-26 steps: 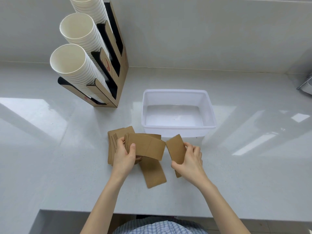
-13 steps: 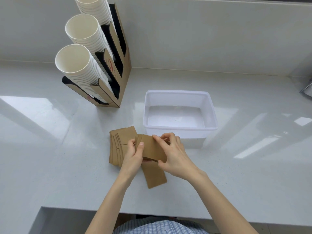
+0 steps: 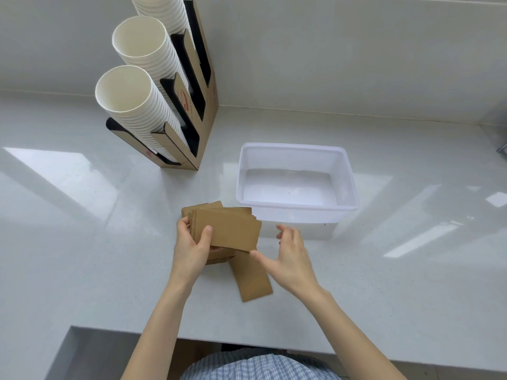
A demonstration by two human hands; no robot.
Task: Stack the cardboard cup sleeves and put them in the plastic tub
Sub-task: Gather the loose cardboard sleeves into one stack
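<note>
Brown flat sleeves (image 3: 227, 230) beside translucent tub (image 3: 297, 207)

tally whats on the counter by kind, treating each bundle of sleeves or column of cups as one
plastic tub: 1
cup holder rack: 1
columns of white paper cups: 3
sleeve stack held in the left hand: 1
loose sleeve lying flat: 1
total: 7

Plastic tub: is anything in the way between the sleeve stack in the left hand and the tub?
Nothing visible blocks it. The plastic tub sits open and unlidded just right of and behind the sleeve stack held in the left hand. The right hand hovers open beside the stack, in front of the tub's near wall, not over its opening.
</note>
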